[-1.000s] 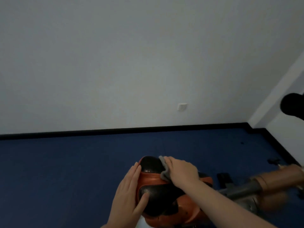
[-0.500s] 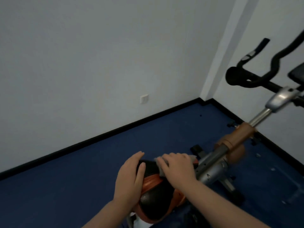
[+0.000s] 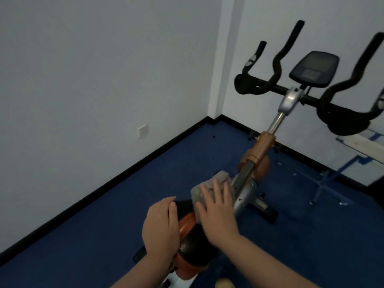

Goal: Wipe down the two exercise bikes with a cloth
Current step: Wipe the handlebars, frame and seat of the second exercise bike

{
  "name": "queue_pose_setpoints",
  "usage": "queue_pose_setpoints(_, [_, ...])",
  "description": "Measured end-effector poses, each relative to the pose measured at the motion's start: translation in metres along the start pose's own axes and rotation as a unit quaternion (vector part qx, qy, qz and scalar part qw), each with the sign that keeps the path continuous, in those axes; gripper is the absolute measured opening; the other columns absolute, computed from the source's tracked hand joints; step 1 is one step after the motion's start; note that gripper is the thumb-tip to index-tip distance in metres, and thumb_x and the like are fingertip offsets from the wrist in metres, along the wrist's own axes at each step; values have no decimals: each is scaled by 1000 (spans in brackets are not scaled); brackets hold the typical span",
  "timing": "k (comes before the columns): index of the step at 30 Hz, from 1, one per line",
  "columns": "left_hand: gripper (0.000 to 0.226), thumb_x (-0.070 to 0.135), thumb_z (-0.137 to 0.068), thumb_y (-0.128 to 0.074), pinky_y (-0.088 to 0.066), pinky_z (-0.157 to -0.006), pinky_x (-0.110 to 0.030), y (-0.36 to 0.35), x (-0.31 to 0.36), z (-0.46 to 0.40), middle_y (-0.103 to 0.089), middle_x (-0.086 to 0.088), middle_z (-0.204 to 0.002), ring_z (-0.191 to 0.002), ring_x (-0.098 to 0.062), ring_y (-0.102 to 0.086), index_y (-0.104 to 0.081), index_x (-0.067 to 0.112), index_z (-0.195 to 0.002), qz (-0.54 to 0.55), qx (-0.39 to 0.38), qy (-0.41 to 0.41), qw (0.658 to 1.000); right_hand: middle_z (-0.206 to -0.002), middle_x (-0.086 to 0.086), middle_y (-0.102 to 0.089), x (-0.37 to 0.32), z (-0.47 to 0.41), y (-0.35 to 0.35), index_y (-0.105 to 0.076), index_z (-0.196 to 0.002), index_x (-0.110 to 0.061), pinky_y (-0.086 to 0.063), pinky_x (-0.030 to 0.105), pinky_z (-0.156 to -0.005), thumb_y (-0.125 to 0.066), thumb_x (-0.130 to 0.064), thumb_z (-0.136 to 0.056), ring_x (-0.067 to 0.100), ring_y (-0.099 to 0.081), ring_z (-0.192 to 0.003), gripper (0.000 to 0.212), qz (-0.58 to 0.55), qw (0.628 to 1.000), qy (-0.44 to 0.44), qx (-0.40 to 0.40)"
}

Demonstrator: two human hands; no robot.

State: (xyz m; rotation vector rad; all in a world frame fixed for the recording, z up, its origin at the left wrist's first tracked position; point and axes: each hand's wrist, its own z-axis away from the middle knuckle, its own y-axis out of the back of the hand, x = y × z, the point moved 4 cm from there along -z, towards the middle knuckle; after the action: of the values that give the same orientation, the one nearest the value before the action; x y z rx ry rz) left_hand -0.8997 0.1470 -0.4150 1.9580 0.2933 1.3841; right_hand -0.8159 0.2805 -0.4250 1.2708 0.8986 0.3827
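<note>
- Here, the exercise bike (image 3: 247,183) stands on blue floor (image 3: 104,235) near the room's corner; its black-and-orange saddle (image 3: 192,244) is the nearest part, low in view.
- Left hand (image 3: 161,227): fingers curled over the saddle's left side, gripping it.
- Right hand (image 3: 217,213): fingers straight and spread, pressing a grey cloth (image 3: 207,186) flat on the saddle's front end.
- Beyond the saddle: silver frame post (image 3: 243,179), then black handlebars (image 3: 336,113) and console (image 3: 313,68).
- Left of the saddle: white wall (image 3: 93,69) with socket plate (image 3: 142,130).
- Right of the saddle: a metal stand (image 3: 324,183), blurred.
- Both forearms hide the saddle's rear.
</note>
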Motion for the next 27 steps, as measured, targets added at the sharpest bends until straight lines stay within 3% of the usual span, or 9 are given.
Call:
queue_pose_setpoints(5, [34,34,-102,-33,-34,-88,-19,-1,-8,-1,-60,18,-116,-106,6,-43,-63,32,-117,46,-51,4,998,-156,3,29,-27,58,-20,13,-152,-28,20,36,-115,8,-65,-85,20,39,-138,77,12,997,47,-63])
queue_pose_setpoints(7, [42,39,-101,-28,-35,-94,-20,4,-8,-1,-58,15,-122,-112,5,-43,-61,28,-124,50,-76,-35,995,-158,12,23,-28,44,-7,12,-153,-15,15,44,-119,4,-56,-95,30,28,-144,72,73,996,10,-50])
queue_pose_setpoints(9, [52,45,-98,-24,-34,-98,-20,6,-8,-1,-57,13,-125,-116,2,-43,-59,23,-128,54,-86,-62,993,-157,18,22,-31,25,7,12,-153,-8,12,44,-119,-8,-47,-102,36,21,-145,67,53,993,-97,-41])
queue_pose_setpoints(12, [47,41,-101,-26,-31,-97,-17,7,-8,-1,-56,14,-124,-115,4,-40,-60,23,-128,76,-101,-60,990,-158,19,20,-47,31,4,11,-154,-11,1,46,-119,-16,-49,-103,37,17,-146,69,29,988,-146,-41])
queue_pose_setpoints(18, [29,33,-103,-27,-44,-83,-34,3,-10,-20,-56,11,-102,-99,-11,-51,-55,29,-99,39,-176,-46,983,-143,-2,46,-55,95,-22,14,-152,-31,-4,49,-119,-26,-59,-97,31,28,-143,74,-18,994,-66,-80])
queue_pose_setpoints(20, [25,36,-101,-32,-45,-75,-38,-2,-6,-32,-54,8,-97,-92,-13,-52,-52,24,-93,5,-193,-18,981,-148,-1,42,-47,78,-11,16,-152,-29,-10,44,-120,-26,-58,-99,30,19,-147,73,-74,991,-93,-68])
queue_pose_setpoints(24, [21,40,-99,-35,-39,-67,-33,-11,-2,-35,-55,9,-99,-89,-12,-51,-52,27,-98,-83,-176,-44,980,-161,7,20,-33,55,3,20,-151,-27,-45,36,-102,-31,-55,-99,30,-36,-138,78,-179,963,-201,0])
queue_pose_setpoints(25, [23,40,-99,-34,-39,-68,-32,-12,-3,-34,-56,11,-101,-89,-11,-52,-54,29,-102,-85,-173,-44,980,-161,6,16,-36,61,0,23,-150,-28,-46,35,-100,-31,-58,-98,28,-39,-136,80,-181,960,-212,11])
queue_pose_setpoints(27, [27,40,-99,-33,-40,-68,-31,-15,-8,-37,-59,12,-100,-86,-9,-54,-58,31,-104,-90,-176,-42,979,-160,0,20,-49,81,-14,34,-142,-33,-39,34,-108,-30,-64,-94,26,-23,-143,86,-169,967,-191,15])
